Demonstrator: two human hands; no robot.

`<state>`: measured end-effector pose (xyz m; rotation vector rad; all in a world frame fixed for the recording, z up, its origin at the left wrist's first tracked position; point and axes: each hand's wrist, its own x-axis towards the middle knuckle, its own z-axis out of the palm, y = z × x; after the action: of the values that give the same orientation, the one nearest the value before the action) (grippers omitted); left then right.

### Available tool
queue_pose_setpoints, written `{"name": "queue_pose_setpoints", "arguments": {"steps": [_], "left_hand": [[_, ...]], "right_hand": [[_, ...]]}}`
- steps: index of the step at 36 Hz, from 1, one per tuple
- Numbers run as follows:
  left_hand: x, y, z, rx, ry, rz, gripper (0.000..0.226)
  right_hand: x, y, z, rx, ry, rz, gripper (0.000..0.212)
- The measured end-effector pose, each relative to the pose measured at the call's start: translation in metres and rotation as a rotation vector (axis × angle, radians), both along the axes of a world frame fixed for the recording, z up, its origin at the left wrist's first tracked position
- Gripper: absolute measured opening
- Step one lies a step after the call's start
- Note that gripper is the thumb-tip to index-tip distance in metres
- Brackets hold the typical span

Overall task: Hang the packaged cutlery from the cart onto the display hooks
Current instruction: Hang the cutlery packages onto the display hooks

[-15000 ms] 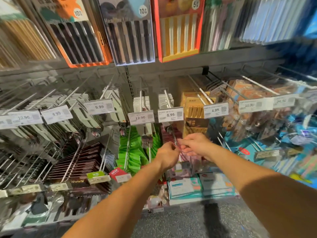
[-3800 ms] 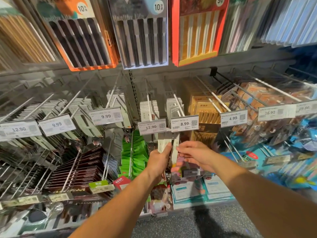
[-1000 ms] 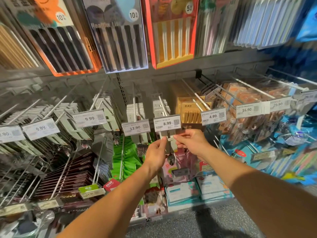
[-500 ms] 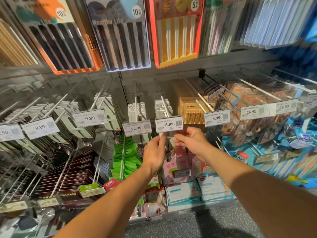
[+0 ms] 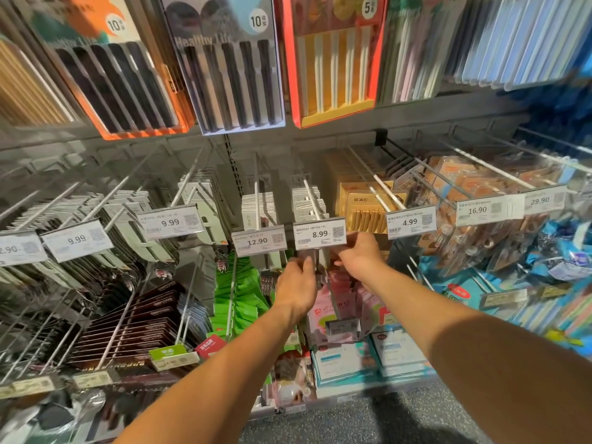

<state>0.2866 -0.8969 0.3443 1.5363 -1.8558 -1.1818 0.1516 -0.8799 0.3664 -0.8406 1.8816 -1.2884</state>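
Threading the packaged cutlery (image 5: 317, 262) onto the display hook (image 5: 310, 200) behind the 8.99 price tag (image 5: 319, 233): pack hanging just under that tag, between both hands. Left hand (image 5: 296, 285) pinching the pack's left edge, right hand (image 5: 360, 253) curled at its top right corner, exact grip there hidden by the tag. Best done by keeping the card level, finding the hook tip with the hang hole, then sliding straight back toward the hung packs (image 5: 309, 201). Risk, probably: snagging the tag.

Both arms were stretched forward and upward, with the left hand (image 5: 296, 283) and right hand (image 5: 360, 254) raised close together, fingers curled.
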Motion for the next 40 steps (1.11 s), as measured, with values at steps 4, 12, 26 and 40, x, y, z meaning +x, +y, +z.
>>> {"name": "queue_pose_setpoints", "arguments": {"steps": [4,12,26,40], "left_hand": [[0.002,-0.001,-0.009,0.016,-0.100,0.037,0.029],[0.005,0.010,-0.008,0.020,-0.181,-0.177,0.017],[-0.038,0.096,0.011,-0.072,-0.191,-0.474,0.018],[-0.138,0.357,0.031,0.131,0.112,-0.738,0.034]], "right_hand": [[0.004,-0.011,-0.004,-0.016,-0.005,-0.056,0.012],[0.010,0.002,-0.018,0.065,-0.037,-0.078,0.016],[-0.017,0.151,0.009,0.085,-0.102,-0.072,0.014],[-0.088,0.460,0.026,0.164,-0.082,-0.302,0.026]]}}
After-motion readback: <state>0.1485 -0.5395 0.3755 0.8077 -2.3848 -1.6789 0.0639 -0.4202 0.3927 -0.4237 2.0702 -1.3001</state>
